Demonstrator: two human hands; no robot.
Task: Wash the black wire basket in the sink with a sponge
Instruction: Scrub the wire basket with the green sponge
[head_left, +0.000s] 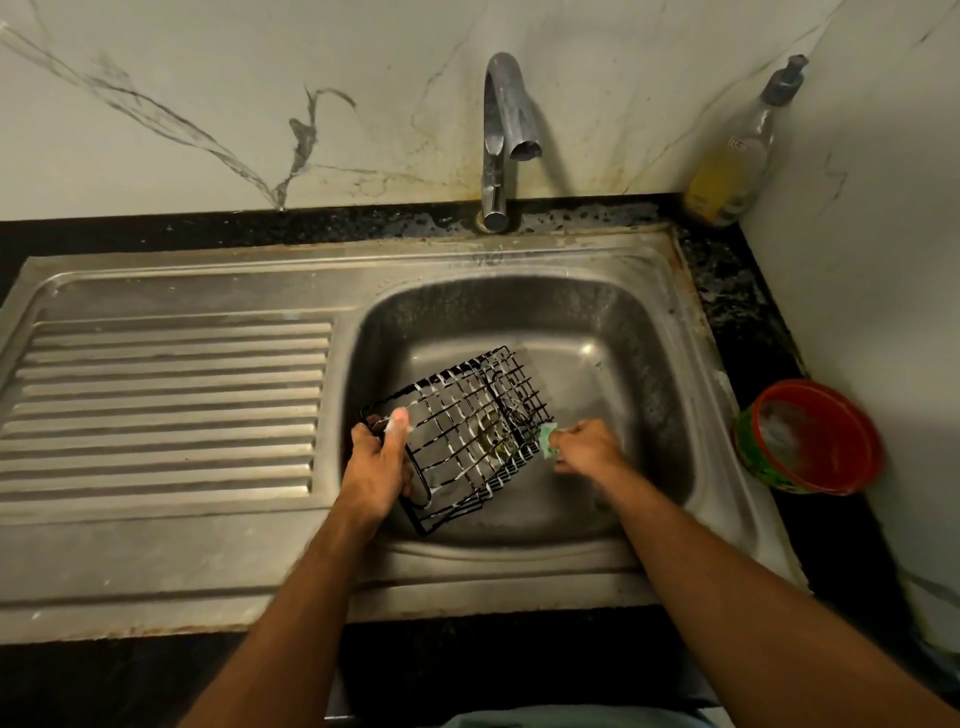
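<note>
Seen from the head camera, a black wire basket (467, 431) sat tilted inside the bowl of a steel sink (613, 332), its lower corner near the front wall of the bowl and its upper end reaching toward the middle. Bare steel showed behind the basket and to its right, up to the back and right walls; on the left the basket lay close to the bowl's left wall, beside the ribbed draining board (166, 405).

The left hand (379, 462) gripped the basket's left rim, thumb up over the wire and fingers curled round the edge. The right hand (587, 447) was closed round a green sponge (548, 439) and held it against the basket's right side. The two hands stood apart, the basket between them.

The basket's long axis ran from the near left to the far right, and its open grid faced upward toward the camera, streaked with white suds.

A curved tap (506, 140) stood above the back rim of the sink. A clear pump bottle (737, 156) with yellow liquid stood in the back right corner, and a red-rimmed tub (810, 436) sat on the dark counter (727, 280) just right of the sink.
</note>
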